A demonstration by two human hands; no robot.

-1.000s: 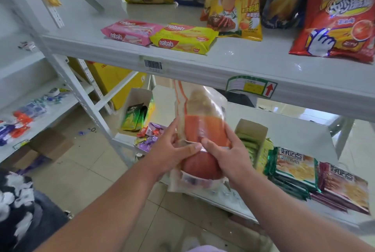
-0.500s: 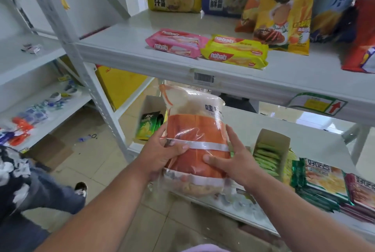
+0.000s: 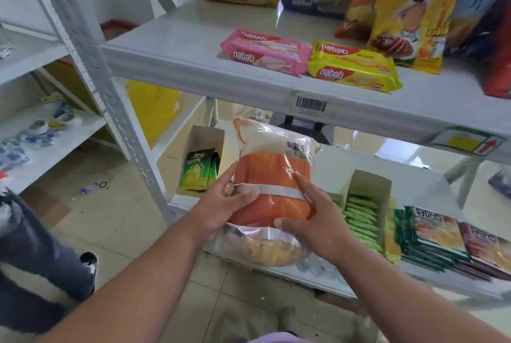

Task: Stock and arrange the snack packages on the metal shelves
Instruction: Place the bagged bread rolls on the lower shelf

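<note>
1. The clear snack bag (image 3: 272, 193), orange in its middle with pale crumbly pieces at the bottom, is held between both hands in front of the lower metal shelf (image 3: 409, 177), below the front edge of the upper metal shelf (image 3: 193, 66).
2. The left hand (image 3: 224, 207) grips the bag's left side, thumb across the front on the white band and fingers curled round the side and back.
3. The right hand (image 3: 312, 221) grips the right side, thumb pressed on the front near the lower seam, index finger lying along the right edge; its other fingers are hidden behind the bag.
4. The bag stands nearly upright, its long axis vertical, printed top tilted slightly away towards the shelves.
5. On the upper shelf lie two Nabati wafer packs side by side and touching: one pink (image 3: 266, 51), one yellow (image 3: 354, 70). Behind them stand several large crisp bags, cut off by the frame.
6. On the lower shelf stand two open cardboard boxes: the left box (image 3: 203, 143) holds green sachets, the right box (image 3: 369, 188) holds a row of light-green sachets.
</note>
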